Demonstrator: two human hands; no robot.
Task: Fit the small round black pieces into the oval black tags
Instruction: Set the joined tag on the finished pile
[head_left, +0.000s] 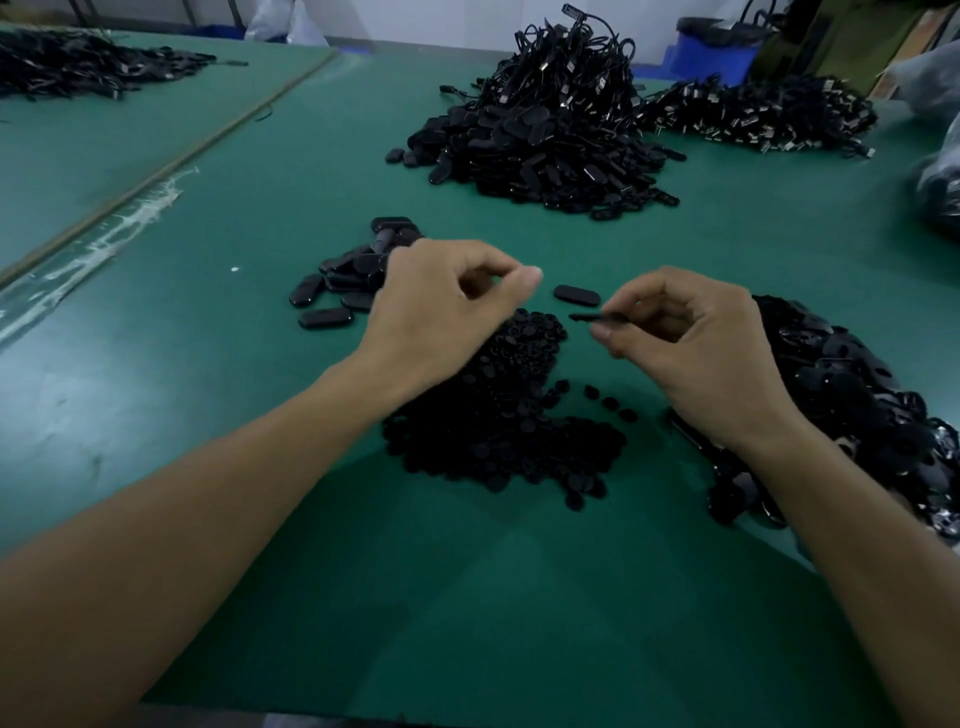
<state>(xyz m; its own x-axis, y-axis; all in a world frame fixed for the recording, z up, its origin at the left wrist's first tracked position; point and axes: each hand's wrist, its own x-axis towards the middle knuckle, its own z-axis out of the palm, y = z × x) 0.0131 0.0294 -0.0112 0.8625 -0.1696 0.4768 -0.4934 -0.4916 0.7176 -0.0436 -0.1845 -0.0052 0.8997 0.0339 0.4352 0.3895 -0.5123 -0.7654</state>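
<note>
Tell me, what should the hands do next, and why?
Probably bring the left hand to the oval tag pinched in the right hand and press a round piece in. Whether its curled fingers hold one I cannot tell; if not, pick one from the pile of round pieces first.

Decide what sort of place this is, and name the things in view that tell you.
Probably a factory assembly bench: a long green work table, big heaps of identical oval black tags and small round black pieces.
</note>
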